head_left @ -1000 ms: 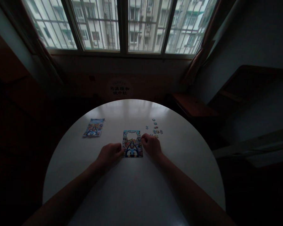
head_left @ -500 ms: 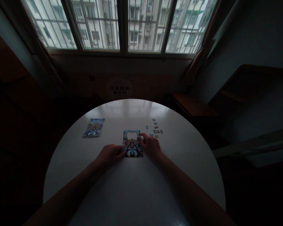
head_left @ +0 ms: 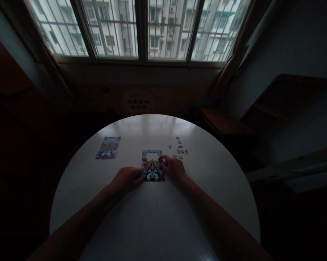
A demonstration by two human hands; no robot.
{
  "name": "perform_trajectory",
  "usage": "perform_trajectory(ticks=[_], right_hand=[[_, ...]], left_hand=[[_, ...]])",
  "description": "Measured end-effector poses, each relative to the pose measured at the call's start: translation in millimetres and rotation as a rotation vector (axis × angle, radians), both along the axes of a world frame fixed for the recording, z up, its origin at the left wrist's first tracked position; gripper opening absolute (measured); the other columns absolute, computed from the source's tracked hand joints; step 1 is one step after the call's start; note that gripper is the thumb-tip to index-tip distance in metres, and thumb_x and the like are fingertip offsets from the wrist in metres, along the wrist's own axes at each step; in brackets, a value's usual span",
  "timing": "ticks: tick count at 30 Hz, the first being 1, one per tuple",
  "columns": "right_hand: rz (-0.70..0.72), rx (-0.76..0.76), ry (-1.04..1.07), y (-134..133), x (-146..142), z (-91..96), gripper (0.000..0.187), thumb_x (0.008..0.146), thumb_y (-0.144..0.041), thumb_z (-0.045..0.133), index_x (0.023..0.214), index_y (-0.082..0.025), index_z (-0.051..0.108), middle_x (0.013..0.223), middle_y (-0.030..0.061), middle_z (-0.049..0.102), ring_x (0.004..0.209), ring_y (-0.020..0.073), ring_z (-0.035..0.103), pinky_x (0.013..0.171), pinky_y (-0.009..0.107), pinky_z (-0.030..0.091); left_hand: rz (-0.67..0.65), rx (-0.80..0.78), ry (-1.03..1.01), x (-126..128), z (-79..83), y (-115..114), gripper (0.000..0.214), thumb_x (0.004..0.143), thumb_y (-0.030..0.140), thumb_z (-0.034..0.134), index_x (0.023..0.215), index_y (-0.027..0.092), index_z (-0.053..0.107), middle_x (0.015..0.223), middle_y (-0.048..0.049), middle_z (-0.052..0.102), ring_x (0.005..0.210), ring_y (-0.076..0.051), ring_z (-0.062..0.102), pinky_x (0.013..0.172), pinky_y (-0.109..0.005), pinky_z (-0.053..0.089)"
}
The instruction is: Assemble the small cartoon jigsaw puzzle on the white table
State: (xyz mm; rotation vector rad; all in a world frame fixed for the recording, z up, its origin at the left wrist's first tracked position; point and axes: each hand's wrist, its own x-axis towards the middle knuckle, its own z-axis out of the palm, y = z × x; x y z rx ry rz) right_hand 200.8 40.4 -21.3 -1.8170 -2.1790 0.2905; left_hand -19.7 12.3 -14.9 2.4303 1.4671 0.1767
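A colourful jigsaw puzzle point(head_left: 152, 168) lies flat on the white table, with an irregular pale gap in its upper part and a blue cartoon face along the bottom. At its left edge rests my left hand point(head_left: 128, 177), fingers and thumb closed against the border. My right hand point(head_left: 174, 167) is over the puzzle's right side, thumb and forefinger pinched beside the gap on what looks like a puzzle piece, mostly hidden by the fingertips. Several loose puzzle pieces point(head_left: 180, 152) lie just beyond my right hand, and one single piece point(head_left: 170, 146) sits apart from them.
A printed picture packet point(head_left: 109, 146) with the same design lies on the left of the round white table point(head_left: 155, 224). Beyond the far rim are a barred window point(head_left: 166, 32) and a low wooden surface point(head_left: 224, 121) at the right. The room is dim.
My right fingertips have shifted slightly left, towards the gap in the puzzle. My left hand, the packet and the loose pieces stay where they were.
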Motion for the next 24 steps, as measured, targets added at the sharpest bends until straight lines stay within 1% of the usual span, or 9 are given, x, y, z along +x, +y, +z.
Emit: perform_trajectory(ticks=[8, 17, 24], right_hand=[[0.002, 0.014, -0.005, -1.4, 0.0, 0.2, 0.031, 0.085, -0.028, 0.048, 0.112, -0.029, 0.063, 0.086, 0.0020, 0.071, 0.079, 0.0160, 0.065, 0.073, 0.024, 0.041], [0.012, 0.017, 0.011, -1.3, 0.4, 0.9, 0.030, 0.085, -0.029, 0.048, 0.111, -0.029, 0.064, 0.083, 0.0015, 0.071, 0.077, 0.0156, 0.064, 0.072, 0.024, 0.040], [0.010, 0.013, 0.010, -1.2, 0.5, -0.2, 0.030, 0.086, -0.028, 0.047, 0.110, -0.029, 0.064, 0.084, 0.0019, 0.071, 0.078, 0.0153, 0.064, 0.072, 0.024, 0.040]], left_hand=[[-0.020, 0.003, -0.013, 0.5, 2.1, -1.2, 0.029, 0.086, 0.037, 0.045, 0.068, 0.018, 0.058, 0.060, 0.0013, 0.055, 0.051, -0.009, 0.043, 0.051, -0.022, 0.024], [-0.033, 0.010, -0.020, -0.6, -3.2, -0.1, 0.029, 0.085, 0.038, 0.044, 0.067, 0.018, 0.057, 0.060, 0.0007, 0.055, 0.052, -0.009, 0.042, 0.052, -0.022, 0.023], [-0.033, 0.006, 0.003, 0.3, 0.0, 0.0, 0.028, 0.085, 0.037, 0.044, 0.068, 0.019, 0.058, 0.063, 0.0002, 0.057, 0.052, -0.010, 0.044, 0.052, -0.022, 0.024]])
